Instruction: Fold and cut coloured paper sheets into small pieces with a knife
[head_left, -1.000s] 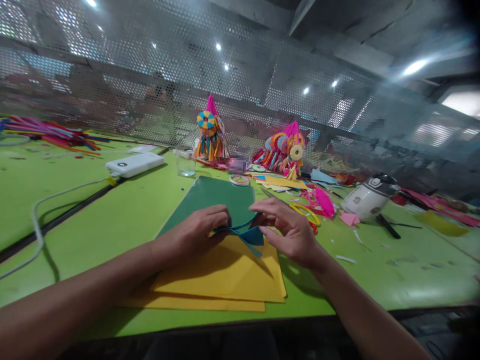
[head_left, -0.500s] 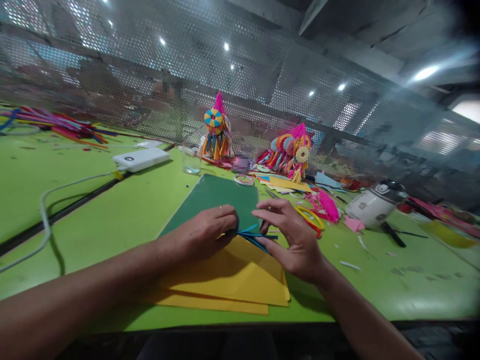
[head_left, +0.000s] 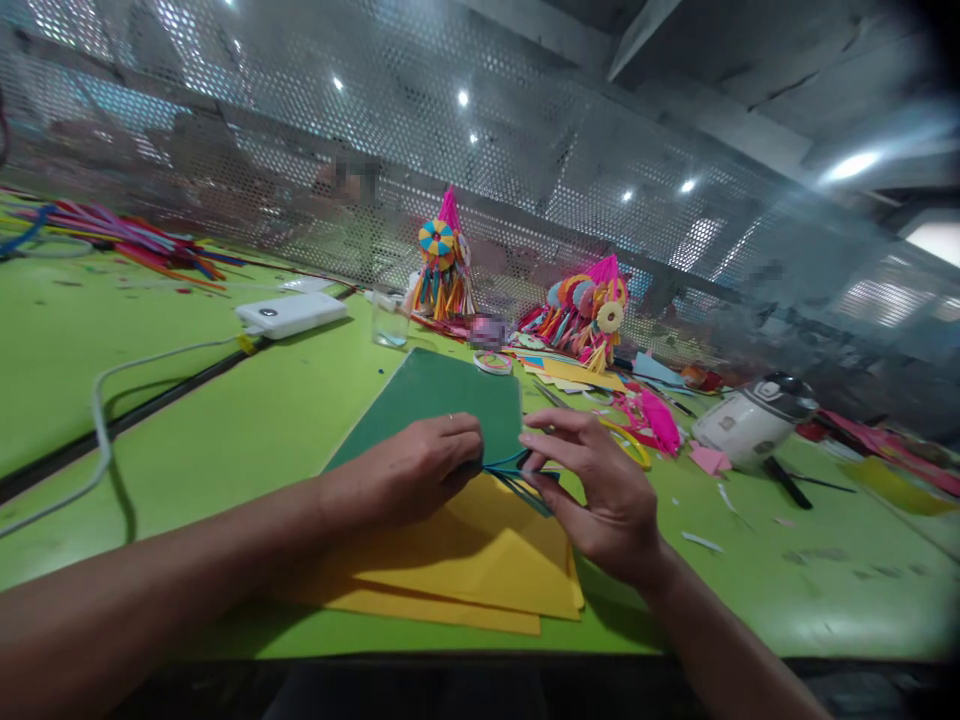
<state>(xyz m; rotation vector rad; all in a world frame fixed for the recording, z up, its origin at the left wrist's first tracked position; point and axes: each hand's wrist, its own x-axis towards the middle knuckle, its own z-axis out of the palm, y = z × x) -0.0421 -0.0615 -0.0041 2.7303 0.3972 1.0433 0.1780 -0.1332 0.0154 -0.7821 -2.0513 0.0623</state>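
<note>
My left hand (head_left: pixel 420 462) is closed on one end of a bunch of thin blue paper strips (head_left: pixel 508 474), and that end is hidden inside the fingers. The strips fan out to the right, several of them loose. At their far side my right hand (head_left: pixel 604 488) pinches a strip between thumb and fingertips, its other fingers bent above. Both hands are over a dark green board (head_left: pixel 442 392) and the upper edge of some yellow paper sheets (head_left: pixel 469 560), which lie overlapped near the table's front edge.
The light green table (head_left: pixel 277 400) carries a white power bank (head_left: pixel 296 314) with a cable, a glass (head_left: pixel 390 322), and hanging paper ornaments (head_left: pixel 442 260). Rightward lie yellow-handled scissors (head_left: pixel 631 442), pink paper (head_left: pixel 656 420), scraps and a white-and-black jug-like container (head_left: pixel 750 425). A perforated metal screen (head_left: pixel 517 180) stands behind.
My right fingertips have come together on a strip, and the blue strips are more spread between the hands. My left hand keeps its grip. The camera view has shifted slightly.
</note>
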